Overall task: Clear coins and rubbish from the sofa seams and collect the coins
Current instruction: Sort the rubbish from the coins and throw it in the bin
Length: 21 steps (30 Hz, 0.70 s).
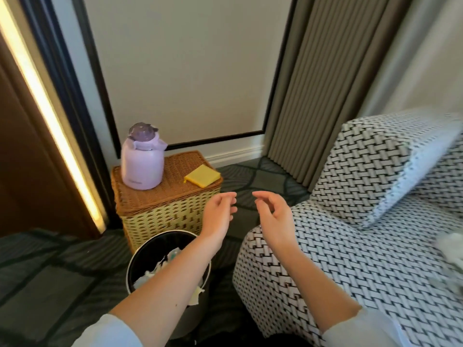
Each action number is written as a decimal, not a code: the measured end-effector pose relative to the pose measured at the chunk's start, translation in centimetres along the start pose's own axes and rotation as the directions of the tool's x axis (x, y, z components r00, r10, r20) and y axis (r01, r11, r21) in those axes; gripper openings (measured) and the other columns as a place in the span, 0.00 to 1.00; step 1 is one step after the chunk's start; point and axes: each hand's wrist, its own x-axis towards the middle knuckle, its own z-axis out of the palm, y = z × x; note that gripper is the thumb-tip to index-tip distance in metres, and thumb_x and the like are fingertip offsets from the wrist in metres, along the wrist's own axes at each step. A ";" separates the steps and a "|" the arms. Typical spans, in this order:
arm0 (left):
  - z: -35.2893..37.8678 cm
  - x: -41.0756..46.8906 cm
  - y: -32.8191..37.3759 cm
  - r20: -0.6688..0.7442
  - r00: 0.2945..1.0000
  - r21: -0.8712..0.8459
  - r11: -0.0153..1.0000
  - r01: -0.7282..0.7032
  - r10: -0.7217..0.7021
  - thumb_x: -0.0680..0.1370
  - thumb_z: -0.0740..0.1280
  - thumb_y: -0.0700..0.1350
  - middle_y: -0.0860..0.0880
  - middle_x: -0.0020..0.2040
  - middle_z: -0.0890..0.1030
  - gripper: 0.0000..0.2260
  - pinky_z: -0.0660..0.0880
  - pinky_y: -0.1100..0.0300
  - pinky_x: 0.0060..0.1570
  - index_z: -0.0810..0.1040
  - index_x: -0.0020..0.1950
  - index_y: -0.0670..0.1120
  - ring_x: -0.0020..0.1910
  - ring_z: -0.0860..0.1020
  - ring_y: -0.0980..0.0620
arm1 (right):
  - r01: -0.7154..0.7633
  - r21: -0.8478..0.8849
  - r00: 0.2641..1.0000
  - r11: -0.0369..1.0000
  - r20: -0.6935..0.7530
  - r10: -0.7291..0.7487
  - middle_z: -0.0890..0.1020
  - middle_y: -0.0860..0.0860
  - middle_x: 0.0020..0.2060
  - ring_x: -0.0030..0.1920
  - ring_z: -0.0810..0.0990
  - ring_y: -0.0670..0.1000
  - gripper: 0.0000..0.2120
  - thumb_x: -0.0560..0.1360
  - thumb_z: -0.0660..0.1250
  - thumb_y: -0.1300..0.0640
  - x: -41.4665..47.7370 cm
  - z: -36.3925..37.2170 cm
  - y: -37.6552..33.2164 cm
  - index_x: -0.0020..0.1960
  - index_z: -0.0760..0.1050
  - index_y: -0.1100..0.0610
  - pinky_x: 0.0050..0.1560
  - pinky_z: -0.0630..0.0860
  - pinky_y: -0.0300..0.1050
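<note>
We record a sofa point(350, 259) in a black-and-white woven pattern filling the right side of the view, its seat and near arm in sight. A pleated grey curtain point(325, 83) hangs behind it, reaching the dark patterned carpet point(50, 271). A cushion point(375, 171) in the same weave leans tilted against the sofa back.

A wicker basket point(170, 216) with a brown lid stands on the carpet by the wall, left of the sofa and apart from it. Just in front of it stands a round black waste bin point(136, 259), which holds crumpled paper rubbish point(160, 269); one scrap hangs over its near rim.

A lilac flask point(141, 166) stands upright on the left of the basket lid. A flat yellow pouch point(202, 175) lies on the right of the same lid, apart from the flask.

The left hand point(220, 211) is raised between basket and sofa, its forearm crossing above the bin; the fingers are loosely curled and we see nothing in them. The right hand point(270, 209) is held near it, not touching, at the sofa arm's corner, likewise relaxed and released.

A pale object point(451, 249) lies on the seat at the right edge, too blurred to name.
</note>
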 end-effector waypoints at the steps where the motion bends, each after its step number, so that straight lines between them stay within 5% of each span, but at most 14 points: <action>1: 1.3 -0.3 0.4 0.028 0.999 0.013 1.000 -0.024 0.023 0.81 0.60 0.44 0.51 0.50 0.81 0.09 0.76 0.60 0.47 0.79 0.50 0.53 0.48 0.80 0.53 | -0.003 -0.014 1.000 1.000 -0.029 0.002 0.79 0.39 0.50 0.50 0.75 0.34 0.10 0.80 0.61 0.57 0.1 -1.5 0.0 0.56 0.79 0.46 0.47 0.71 0.29; 7: 10.6 -2.6 1.8 0.218 0.974 0.041 0.996 -0.074 0.063 0.80 0.60 0.41 0.51 0.48 0.82 0.10 0.75 0.64 0.41 0.80 0.48 0.52 0.45 0.80 0.55 | -0.078 -0.068 0.970 0.995 -0.234 0.060 0.79 0.38 0.45 0.44 0.76 0.34 0.09 0.80 0.62 0.55 -0.9 -11.0 1.3 0.54 0.78 0.43 0.37 0.72 0.29; 13: 18.8 -6.2 1.2 0.419 0.907 0.080 0.994 -0.081 0.040 0.79 0.59 0.39 0.52 0.42 0.81 0.11 0.73 0.65 0.34 0.81 0.49 0.48 0.36 0.79 0.58 | -0.145 -0.079 0.911 0.986 -0.400 0.101 0.81 0.39 0.46 0.43 0.76 0.35 0.09 0.80 0.62 0.56 -3.6 -19.6 3.0 0.51 0.79 0.45 0.39 0.72 0.34; 21: 26.3 -10.5 0.1 0.612 0.788 0.120 0.979 -0.165 0.058 0.80 0.58 0.38 0.51 0.44 0.82 0.12 0.73 0.68 0.34 0.80 0.48 0.48 0.38 0.79 0.58 | -0.225 -0.114 0.841 0.968 -0.524 0.134 0.80 0.41 0.48 0.44 0.77 0.36 0.12 0.76 0.64 0.59 -7.7 -27.7 6.1 0.48 0.78 0.43 0.43 0.75 0.37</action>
